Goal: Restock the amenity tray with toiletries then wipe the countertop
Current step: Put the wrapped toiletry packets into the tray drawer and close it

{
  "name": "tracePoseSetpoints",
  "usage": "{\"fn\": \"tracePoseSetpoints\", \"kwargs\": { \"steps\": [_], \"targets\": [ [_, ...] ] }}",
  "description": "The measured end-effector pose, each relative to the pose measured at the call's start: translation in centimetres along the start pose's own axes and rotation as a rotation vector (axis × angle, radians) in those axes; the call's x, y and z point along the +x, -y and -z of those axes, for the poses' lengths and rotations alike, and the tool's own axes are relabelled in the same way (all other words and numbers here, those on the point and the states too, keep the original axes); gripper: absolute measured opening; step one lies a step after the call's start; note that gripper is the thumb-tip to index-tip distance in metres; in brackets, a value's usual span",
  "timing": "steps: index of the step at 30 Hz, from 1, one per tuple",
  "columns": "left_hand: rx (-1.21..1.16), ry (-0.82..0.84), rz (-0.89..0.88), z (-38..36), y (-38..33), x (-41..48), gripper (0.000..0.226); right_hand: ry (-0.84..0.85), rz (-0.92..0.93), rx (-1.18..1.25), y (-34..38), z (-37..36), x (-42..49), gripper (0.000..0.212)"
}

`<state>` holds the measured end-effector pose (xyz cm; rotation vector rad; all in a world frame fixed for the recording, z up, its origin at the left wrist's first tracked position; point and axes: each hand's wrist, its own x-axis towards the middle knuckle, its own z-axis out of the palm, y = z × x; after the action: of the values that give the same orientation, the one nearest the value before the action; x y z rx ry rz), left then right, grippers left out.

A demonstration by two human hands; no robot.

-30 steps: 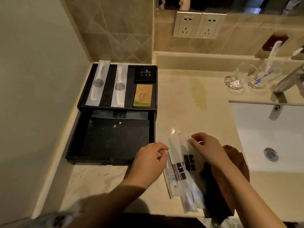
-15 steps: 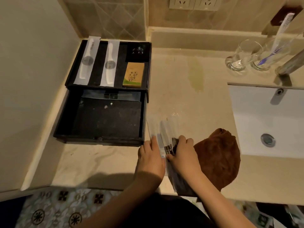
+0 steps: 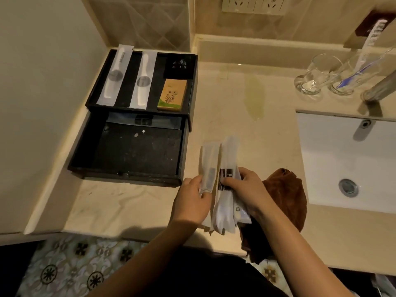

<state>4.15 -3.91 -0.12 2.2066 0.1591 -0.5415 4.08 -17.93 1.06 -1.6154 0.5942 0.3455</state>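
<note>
A black amenity tray (image 3: 192, 86) stands in the counter's left corner, its lower drawer (image 3: 75, 166) pulled out. The top holds two wrapped white combs (image 3: 116, 76), a tan box (image 3: 172, 94) and a small black box (image 3: 179, 64). A flat packet (image 3: 143, 121) lies at the drawer's back. My left hand (image 3: 192, 200) pinches one translucent toiletry packet (image 3: 209, 166). My right hand (image 3: 244, 187) grips a bundle of several similar packets (image 3: 228, 159) over the counter, right of the drawer. A brown cloth (image 3: 287, 200) lies crumpled under my right wrist.
A white sink (image 3: 342, 159) with a drain sits at the right, a metal tap (image 3: 379, 86) above it. Two glasses (image 3: 317, 76) stand behind, one holding a toothbrush and comb. A yellowish stain (image 3: 255, 97) marks the beige countertop (image 3: 231, 116). Wall sockets (image 3: 255, 5) are above.
Both hands have gathered the packets off the counter and lifted them upright. My left hand has separated one packet from the bundle. The view has shifted down and closer.
</note>
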Motion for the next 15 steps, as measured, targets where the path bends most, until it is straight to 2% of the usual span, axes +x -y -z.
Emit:
{"fn": "tracePoseSetpoints", "kwargs": {
  "steps": [4, 8, 12, 15],
  "targets": [
    [-0.311, 0.064, 0.070, 2.4, -2.6, -0.8, 0.018, 0.085, 0.032, 0.142, 2.4, 0.6, 0.2, 0.009],
    [-0.660, 0.135, 0.126, 5.1, -4.9, -1.3, 0.020, 0.114, 0.107, 0.193, 5.4, -0.7, 0.1, 0.021],
    [-0.693, 0.168, 0.059, 6.9, -5.7, -0.8, 0.050, 0.106, 0.218, 0.137, 8.2, -2.9, -0.4, 0.023],
    [-0.725, 0.163, 0.085, 8.4, -5.3, -0.3, 0.051, 0.163, 0.203, 0.107, 9.8, -4.2, -0.7, 0.026]
  ]
}}
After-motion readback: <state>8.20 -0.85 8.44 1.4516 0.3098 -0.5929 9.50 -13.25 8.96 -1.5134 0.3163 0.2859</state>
